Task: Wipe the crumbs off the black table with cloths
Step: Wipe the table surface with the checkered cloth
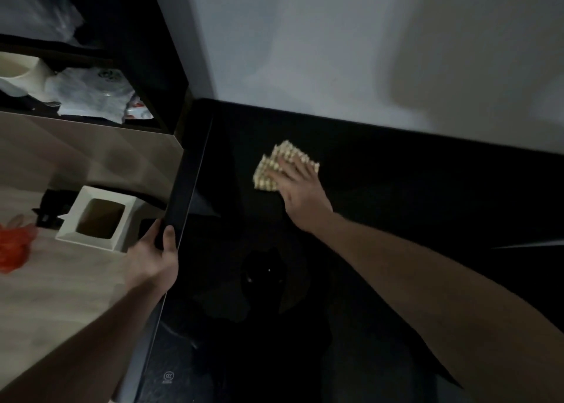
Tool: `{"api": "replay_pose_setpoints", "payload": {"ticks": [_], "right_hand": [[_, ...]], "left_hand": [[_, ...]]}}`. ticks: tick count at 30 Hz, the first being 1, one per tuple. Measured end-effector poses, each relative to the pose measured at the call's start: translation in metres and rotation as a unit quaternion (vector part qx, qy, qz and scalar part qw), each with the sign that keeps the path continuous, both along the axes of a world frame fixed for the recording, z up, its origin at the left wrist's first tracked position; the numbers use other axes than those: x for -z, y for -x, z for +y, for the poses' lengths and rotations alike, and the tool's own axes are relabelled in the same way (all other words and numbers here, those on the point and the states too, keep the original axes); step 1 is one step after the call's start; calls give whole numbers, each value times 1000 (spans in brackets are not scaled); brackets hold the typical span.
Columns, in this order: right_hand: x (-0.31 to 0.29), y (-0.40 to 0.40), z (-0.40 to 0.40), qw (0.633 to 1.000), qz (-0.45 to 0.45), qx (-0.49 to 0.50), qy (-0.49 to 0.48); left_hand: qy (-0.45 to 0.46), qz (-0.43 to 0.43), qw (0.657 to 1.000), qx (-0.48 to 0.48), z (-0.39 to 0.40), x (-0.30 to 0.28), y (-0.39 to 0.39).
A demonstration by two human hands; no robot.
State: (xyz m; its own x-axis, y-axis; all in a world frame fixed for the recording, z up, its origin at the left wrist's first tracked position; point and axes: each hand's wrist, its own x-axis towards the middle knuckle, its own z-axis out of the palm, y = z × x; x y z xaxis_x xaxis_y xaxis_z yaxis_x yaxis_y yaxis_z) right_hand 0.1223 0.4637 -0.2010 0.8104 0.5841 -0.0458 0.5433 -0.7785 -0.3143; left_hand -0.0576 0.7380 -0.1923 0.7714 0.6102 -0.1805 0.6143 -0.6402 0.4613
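The black table (pixel 381 219) is glossy and very dark, its top giving back dim reflections, and it runs up against a pale wall (pixel 335 52) at the far side. On it, toward the far edge, lies a small cream-and-tan cloth (pixel 268 171) with a bumpy, nubbed weave — folded or bunched into a rough square. The right hand (pixel 300 186) lies flat on top of that cloth, fingers straight and spread, pressing it onto the tabletop; the palm and fingers cover the cloth's near right part, so only its far and left edges show. The left hand (pixel 155 250) grips the table's left edge, thumb on top and the fingers curled under and out of sight.

Crumbs cannot be made out on the surface — it is too dark and shiny to tell. Left of the table, on a lighter floor, stands a white square bin (pixel 97 216) with a dark opening, and something orange (pixel 15 247) is blurred and cut off by the frame edge. Up in a dark shelf (pixel 146 67) sit pale bags and a roll, hard to identify.
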Motion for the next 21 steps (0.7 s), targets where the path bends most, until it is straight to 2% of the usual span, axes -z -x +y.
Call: {"api": "replay_pose_setpoints", "payload": {"ticks": [4,11,16,19,21], "right_hand": [[-3,101,-46,995,37,-82,-30],[-29,285,-173,988,93,-111,-61],[-62,335,-222,981,162,5,-107],[-84,302,-233,972,176,110,-109],[-95,256,-237,953,168,207,-142]], "left_hand": [[-2,5,1000,4,-2,-2,-1],[-25,29,999,33,-6,-9,6],[-11,62,998,-5,-40,-14,6],[-50,62,994,76,-85,-26,10],[-39,62,985,153,-122,-32,13]]}}
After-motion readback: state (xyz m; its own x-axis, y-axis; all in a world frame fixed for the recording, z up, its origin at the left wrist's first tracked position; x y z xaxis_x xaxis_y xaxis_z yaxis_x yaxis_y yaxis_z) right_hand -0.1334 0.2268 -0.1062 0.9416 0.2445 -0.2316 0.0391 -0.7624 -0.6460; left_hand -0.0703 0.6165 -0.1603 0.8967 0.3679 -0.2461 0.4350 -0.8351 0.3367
